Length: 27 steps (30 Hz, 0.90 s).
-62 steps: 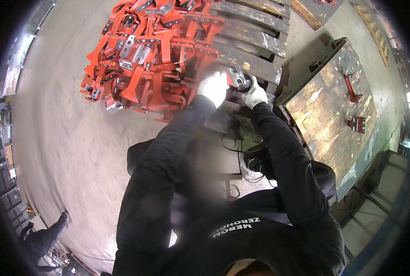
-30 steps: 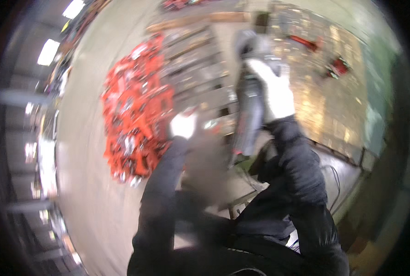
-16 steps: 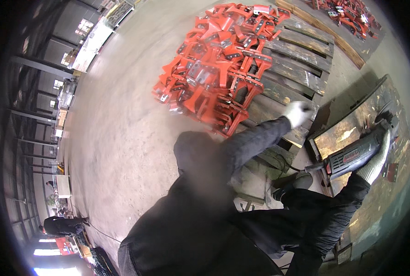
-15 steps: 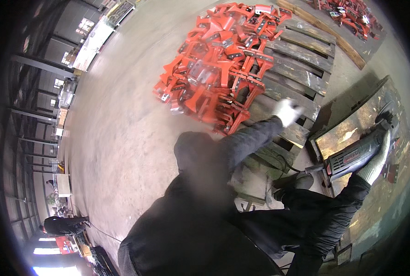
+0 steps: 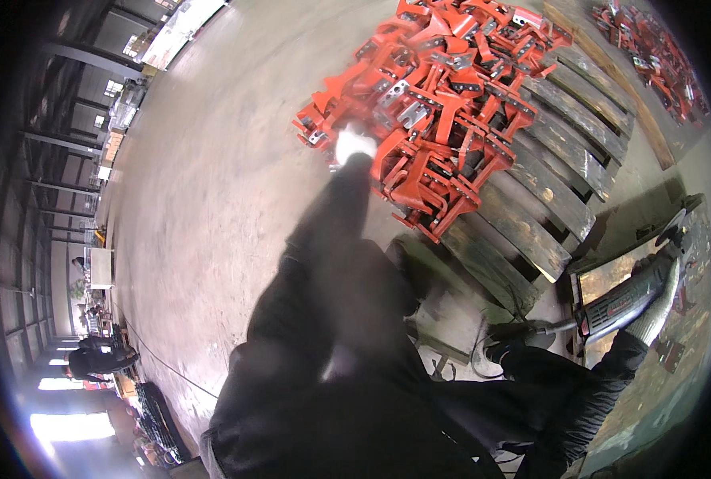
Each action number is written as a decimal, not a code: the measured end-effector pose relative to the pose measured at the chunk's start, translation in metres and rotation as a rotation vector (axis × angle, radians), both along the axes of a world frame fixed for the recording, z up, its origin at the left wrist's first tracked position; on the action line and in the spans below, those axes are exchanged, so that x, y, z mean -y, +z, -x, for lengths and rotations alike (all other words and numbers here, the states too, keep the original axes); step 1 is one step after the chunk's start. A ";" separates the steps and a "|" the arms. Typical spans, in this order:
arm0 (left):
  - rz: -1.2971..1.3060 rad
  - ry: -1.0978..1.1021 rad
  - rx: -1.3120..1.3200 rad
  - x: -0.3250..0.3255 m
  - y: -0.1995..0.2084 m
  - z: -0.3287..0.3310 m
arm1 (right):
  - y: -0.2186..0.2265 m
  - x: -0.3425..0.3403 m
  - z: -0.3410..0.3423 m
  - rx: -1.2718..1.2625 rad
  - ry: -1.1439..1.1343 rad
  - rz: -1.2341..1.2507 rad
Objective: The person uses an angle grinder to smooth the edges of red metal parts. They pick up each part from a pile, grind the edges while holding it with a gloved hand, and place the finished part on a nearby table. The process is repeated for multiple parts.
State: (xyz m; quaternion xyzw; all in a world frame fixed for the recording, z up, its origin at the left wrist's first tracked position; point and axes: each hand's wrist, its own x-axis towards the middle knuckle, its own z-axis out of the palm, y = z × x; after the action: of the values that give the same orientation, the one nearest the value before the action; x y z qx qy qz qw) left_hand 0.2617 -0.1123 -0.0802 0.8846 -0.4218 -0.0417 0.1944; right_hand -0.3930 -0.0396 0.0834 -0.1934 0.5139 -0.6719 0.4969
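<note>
My left hand (image 5: 355, 146), in a white glove, reaches out to the near left edge of a heap of red metal brackets (image 5: 431, 188). Motion smears its fingers, so I cannot see whether it grips a bracket. At the right, my gloved right hand (image 5: 659, 303) is wrapped round a dark angle grinder (image 5: 623, 299). The grinder's disc (image 5: 673, 227) points away from me, over a worn wooden work surface (image 5: 691, 319). A cord runs from the grinder's rear end.
The brackets lie on a slatted wooden pallet (image 5: 539, 211). Beyond it are a long wooden beam (image 5: 611, 80) and a second heap of red brackets (image 5: 659, 64). Concrete floor (image 5: 188, 184) spreads to the left. A person (image 5: 100, 359) in dark clothes bends at the far lower left.
My left hand has swung left from over the pallet slats to the bracket heap. The view has shifted, and the right hand still holds the grinder at the right.
</note>
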 end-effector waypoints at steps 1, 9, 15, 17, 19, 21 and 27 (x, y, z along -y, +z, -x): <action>-0.089 -0.038 0.191 -0.017 0.029 -0.013 | 0.000 -0.001 -0.007 -0.032 0.005 -0.025; -0.682 -1.156 0.660 -0.059 0.043 -0.173 | -0.026 -0.001 -0.045 -0.124 0.105 -0.135; -0.752 -1.385 0.690 -0.023 0.032 -0.170 | -0.047 0.003 -0.050 -0.144 0.171 -0.211; -0.765 -1.382 0.674 -0.025 0.048 -0.178 | -0.062 0.010 -0.049 -0.026 0.205 -0.184; -0.635 -1.398 0.684 -0.022 0.070 -0.184 | -0.057 0.010 -0.063 -0.021 0.200 -0.155; -0.468 -1.320 0.655 -0.019 0.092 -0.171 | -0.048 0.007 -0.059 -0.046 0.240 -0.174; -0.149 -0.556 0.602 -0.036 0.138 -0.148 | -0.046 -0.004 -0.036 0.031 0.218 -0.096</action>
State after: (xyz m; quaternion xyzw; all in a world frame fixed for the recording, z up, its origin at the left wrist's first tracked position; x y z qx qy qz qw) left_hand 0.4098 -0.0762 0.0582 0.7215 -0.6783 0.1376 -0.0207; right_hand -0.3572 -0.0358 0.0373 -0.2137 0.5136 -0.5917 0.5835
